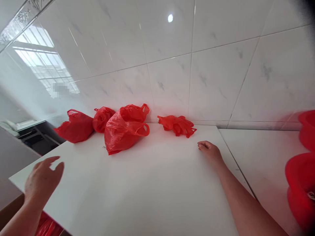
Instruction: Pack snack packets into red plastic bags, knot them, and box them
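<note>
Over the left part of the white table (147, 190) is my left hand (45, 178), its thumb and fingers apart with nothing between them. My right hand (208, 149) is at the right, fingers curled together; what they hold, if anything, is hidden. Nearest to it lies a crumpled, flat red bag (176, 124) against the wall. A large, filled red plastic bag (121, 131) stands left of that, handles up. Farther left sit a small bundled red bag (102, 119) and another full red bag (77, 127). Neither hand touches any bag.
Red containers (301, 183) stand on the right-hand table (263, 157), past a seam. Marbled wall tiles (167, 85) rise behind the tables. Below the left table edge, red plastic (48, 226) shows in a brown box. A dark piece of furniture (36, 139) is at the far left.
</note>
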`<state>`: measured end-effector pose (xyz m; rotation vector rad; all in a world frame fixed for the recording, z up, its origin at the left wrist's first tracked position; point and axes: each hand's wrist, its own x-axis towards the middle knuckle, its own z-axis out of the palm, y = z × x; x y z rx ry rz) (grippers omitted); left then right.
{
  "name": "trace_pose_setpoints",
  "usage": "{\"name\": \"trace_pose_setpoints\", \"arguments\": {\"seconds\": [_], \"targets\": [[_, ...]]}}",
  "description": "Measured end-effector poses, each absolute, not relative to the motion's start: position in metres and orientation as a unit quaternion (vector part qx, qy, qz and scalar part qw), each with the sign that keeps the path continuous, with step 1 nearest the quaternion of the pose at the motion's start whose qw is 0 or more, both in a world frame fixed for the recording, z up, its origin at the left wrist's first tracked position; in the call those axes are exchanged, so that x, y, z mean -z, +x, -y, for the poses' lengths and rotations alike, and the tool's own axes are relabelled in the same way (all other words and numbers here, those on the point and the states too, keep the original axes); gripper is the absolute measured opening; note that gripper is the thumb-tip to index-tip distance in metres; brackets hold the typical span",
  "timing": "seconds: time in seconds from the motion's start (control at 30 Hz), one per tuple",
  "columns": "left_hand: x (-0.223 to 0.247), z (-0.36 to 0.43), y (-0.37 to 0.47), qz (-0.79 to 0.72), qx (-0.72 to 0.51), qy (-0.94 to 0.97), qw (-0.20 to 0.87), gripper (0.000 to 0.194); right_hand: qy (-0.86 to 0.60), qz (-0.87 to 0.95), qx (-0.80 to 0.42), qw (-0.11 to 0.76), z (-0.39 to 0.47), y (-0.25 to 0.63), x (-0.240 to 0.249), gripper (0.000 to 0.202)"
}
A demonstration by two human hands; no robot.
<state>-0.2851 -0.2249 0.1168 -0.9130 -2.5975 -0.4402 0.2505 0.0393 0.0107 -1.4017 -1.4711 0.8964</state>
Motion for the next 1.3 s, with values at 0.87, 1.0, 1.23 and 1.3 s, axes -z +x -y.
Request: {"name": "trace_pose_setpoints", "arguments": {"seconds": [0.87, 1.0, 1.23, 1.3], "targets": [[-0.15, -0.112, 0.005, 0.702, 0.356, -0.617, 0.014, 0.009, -0.525, 0.58, -0.389, 0.487, -0.04, 0.248, -0.014, 0.021], [-0.169, -0.107, 0.013, 0.681, 0.481, -0.551, 0.038, 0.02, -0.523, 0.582, -0.388, 0.487, -0.039, 0.247, -0.016, 0.019], [-0.136, -0.057, 0.07, 0.509, 0.56, -0.653, 0.026, 0.016, -0.504, 0.583, -0.406, 0.492, -0.04, 0.247, -0.017, 0.028], [-0.102, -0.038, 0.093, 0.451, 0.519, -0.726, 0.006, 0.02, -0.468, 0.57, -0.442, 0.511, -0.042, 0.25, -0.018, 0.035]]}}
